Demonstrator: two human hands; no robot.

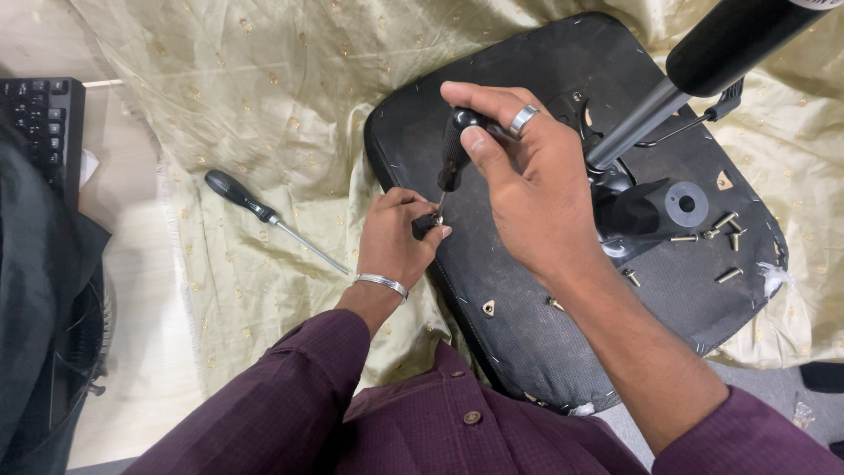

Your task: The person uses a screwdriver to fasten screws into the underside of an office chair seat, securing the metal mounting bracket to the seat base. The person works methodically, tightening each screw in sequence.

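1. On the upturned underside of a black chair seat (527, 299), which lay across a pale gold cloth (264, 105), a person's two bare hands worked at the seat's left edge; both arms wore dark maroon sleeves.
2. The right hand (527, 185), a silver ring on one finger, had its fingers closed around the black handle of a screwdriver (454, 154); the tool stood nearly upright, its thin tip pointing down to the seat's edge.
3. The left hand (396, 237), a silver bangle at the wrist, had its fingers pinched shut on a small dark fitting (425, 225) just under the screwdriver's tip; whether a screw sat in it could not be told.
4. A second screwdriver (264, 214), black-handled with a long silver shaft, lay untouched on the cloth, near the left hand but apart from it.
5. The chair's metal column (642, 119) rose from a black mechanism plate (642, 215) near the seat's middle, just beyond the right hand; its upper part was sheathed in black.
6. Loose screws (728, 224) lay scattered on the seat to the right of the plate, well apart from both hands; one more (631, 276) lay closer to the right wrist.
7. A black keyboard (40, 123) showed at the far left edge, on a pale bench.
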